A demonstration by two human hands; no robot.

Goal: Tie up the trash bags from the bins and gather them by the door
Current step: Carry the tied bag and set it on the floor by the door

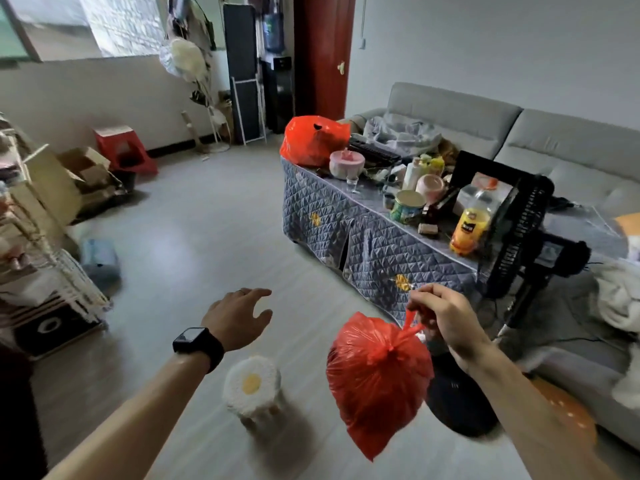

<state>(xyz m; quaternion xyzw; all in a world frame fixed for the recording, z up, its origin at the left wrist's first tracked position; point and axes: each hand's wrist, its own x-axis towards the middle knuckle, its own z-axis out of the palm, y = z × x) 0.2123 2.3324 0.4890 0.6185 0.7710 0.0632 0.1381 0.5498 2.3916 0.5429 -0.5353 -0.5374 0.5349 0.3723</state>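
— Fingers of the right hand [446, 318] were pinched together on the knotted handles of a red trash bag [377, 379], were they not?

— They were. The bag hung free below that hand, tied shut at its neck, full and tapering to a point at the bottom, clear of the floor [194, 244]. It hung in the lower middle of the head view, in front of a dark round object [460, 407] on the floor, which I could not identify.

— And the left hand [239, 318]?

— It held nothing. The fingers were spread and slightly curled, palm down, reaching forward over the floor. A black watch [197, 342] sat on that wrist, and a ring showed on one finger.

— Was there another bag?

— A second red bag [313, 140] sat on the far end of a table [367, 244] draped in a blue-grey quilted cover. I could not tell whether that one was tied. Beside it stood a pink round container [346, 163], and further along the table a tin [408, 205] and an orange juice bottle [469, 230].

— And the door?

— A dark red door [325, 53] stood at the far wall, well apart from the held bag. A grey sofa [519, 133] ran behind the table, and a black standing fan [516, 237] stood near the right hand. Just below the left wrist a small stool with a fried-egg cushion [252, 388] stood on the floor.
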